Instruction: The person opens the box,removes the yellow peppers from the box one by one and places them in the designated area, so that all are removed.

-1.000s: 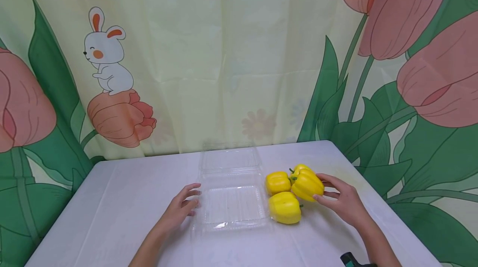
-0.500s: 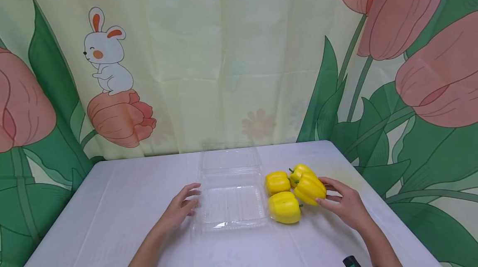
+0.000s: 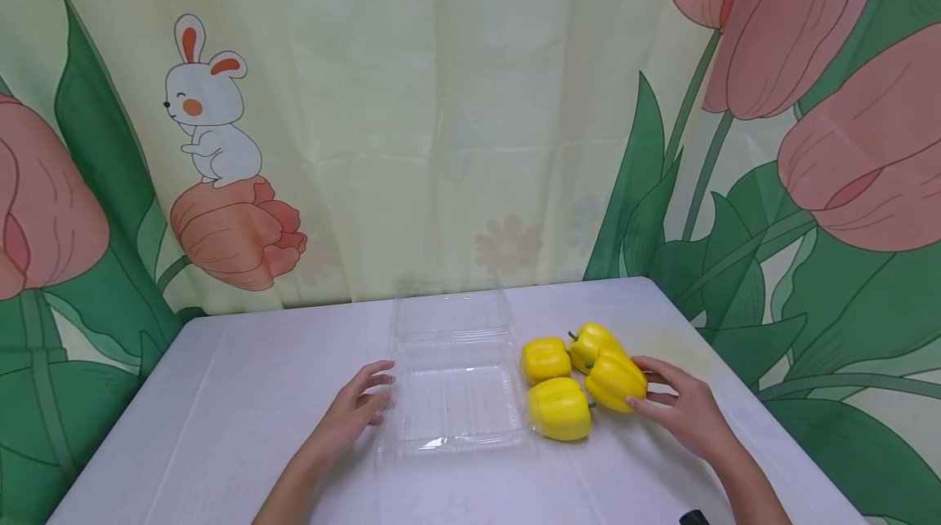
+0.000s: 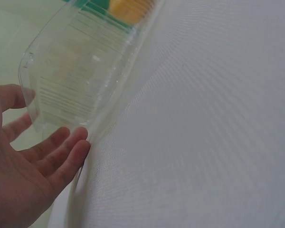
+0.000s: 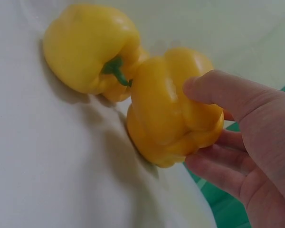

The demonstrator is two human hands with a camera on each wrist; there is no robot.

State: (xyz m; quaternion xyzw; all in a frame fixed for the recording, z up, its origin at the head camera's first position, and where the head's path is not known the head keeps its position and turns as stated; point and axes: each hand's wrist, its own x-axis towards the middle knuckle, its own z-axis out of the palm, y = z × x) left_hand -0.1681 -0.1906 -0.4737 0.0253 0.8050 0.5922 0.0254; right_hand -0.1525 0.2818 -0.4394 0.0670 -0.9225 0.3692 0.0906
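My right hand (image 3: 680, 407) grips a yellow bell pepper (image 3: 616, 380), thumb on one side and fingers on the other. In the right wrist view this pepper (image 5: 168, 104) looks tilted, beside another pepper (image 5: 88, 47) with a green stem. Three more yellow peppers stand close by: one at the front (image 3: 560, 409), one at the left (image 3: 546, 360), one behind (image 3: 590, 343). A clear plastic clamshell box (image 3: 459, 445) lies unfolded, its lid (image 3: 452, 314) at the back. At the box's left edge, my left hand (image 3: 358, 400) touches the plastic with relaxed fingers (image 4: 61, 159).
A white cloth covers the table (image 3: 243, 411). Behind it hangs a curtain (image 3: 367, 100) printed with tulips and a rabbit. The black end of some object (image 3: 693, 518) shows at the bottom edge, near the right forearm.
My right hand has shifted slightly right and toward me with its pepper, baring more of the pepper behind. The left hand and the box have stayed in place.
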